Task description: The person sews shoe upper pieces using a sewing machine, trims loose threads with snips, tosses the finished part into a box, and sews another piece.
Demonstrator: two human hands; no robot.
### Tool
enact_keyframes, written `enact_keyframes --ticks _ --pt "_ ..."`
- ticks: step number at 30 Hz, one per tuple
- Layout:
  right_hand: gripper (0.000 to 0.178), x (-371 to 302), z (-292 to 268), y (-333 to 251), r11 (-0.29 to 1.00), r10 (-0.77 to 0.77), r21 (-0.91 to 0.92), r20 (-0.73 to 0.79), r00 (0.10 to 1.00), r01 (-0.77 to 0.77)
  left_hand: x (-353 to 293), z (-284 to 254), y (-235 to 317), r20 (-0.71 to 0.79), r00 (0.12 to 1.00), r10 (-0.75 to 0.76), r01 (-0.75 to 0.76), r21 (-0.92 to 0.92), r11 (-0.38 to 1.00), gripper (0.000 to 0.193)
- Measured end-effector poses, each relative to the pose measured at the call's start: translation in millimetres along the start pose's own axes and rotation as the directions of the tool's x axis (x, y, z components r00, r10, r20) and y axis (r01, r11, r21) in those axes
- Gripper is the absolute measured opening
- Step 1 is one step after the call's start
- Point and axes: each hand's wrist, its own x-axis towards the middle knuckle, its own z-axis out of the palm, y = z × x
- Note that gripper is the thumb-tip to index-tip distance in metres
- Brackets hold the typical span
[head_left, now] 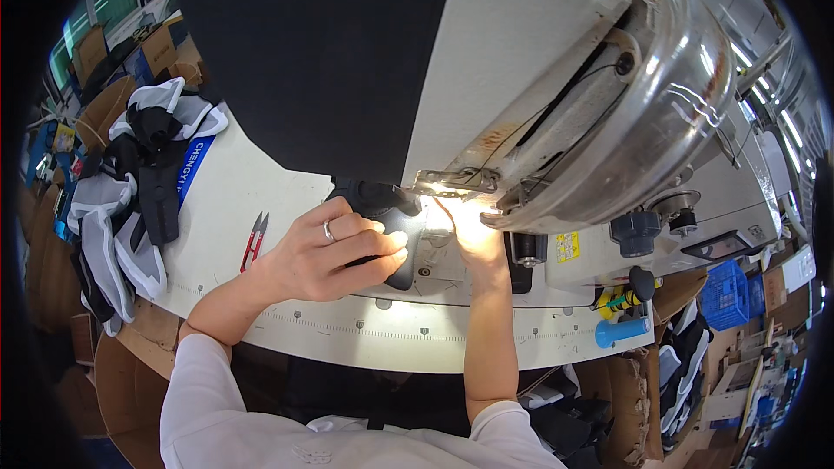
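Under the sewing machine head (pixel 556 78), I see the black piece (pixel 395 226) running six to twelve; my left hand (pixel 334 252) fingers curl onto it, right hand (pixel 473 239) at three, grip washed out.

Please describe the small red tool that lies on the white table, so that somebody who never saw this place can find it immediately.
Start from the big sewing machine over the white table. Move to the person's left hand, which presses a black piece under the machine. Just left of that hand, apart from it, lie the thread snips: the only red thing there, thin and V-shaped, between the hand and the pile of grey and black pieces.
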Motion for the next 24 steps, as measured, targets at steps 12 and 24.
enact_keyframes --ticks 12,24 --pt "0.024 -3.8 -2.7 2.7 0.996 -0.070 0.047 0.011 0.997 0.070 3.0 5.0 1.8 -0.031 0.996 -0.080 0.079 -0.035 0.996 0.022" --pt "0.045 0.7 -37.4 12.5 0.907 -0.360 -0.125 0.263 0.895 0.401 3.4 11.2 -9.2 -0.056 0.992 -0.110 0.104 -0.100 0.990 0.026"
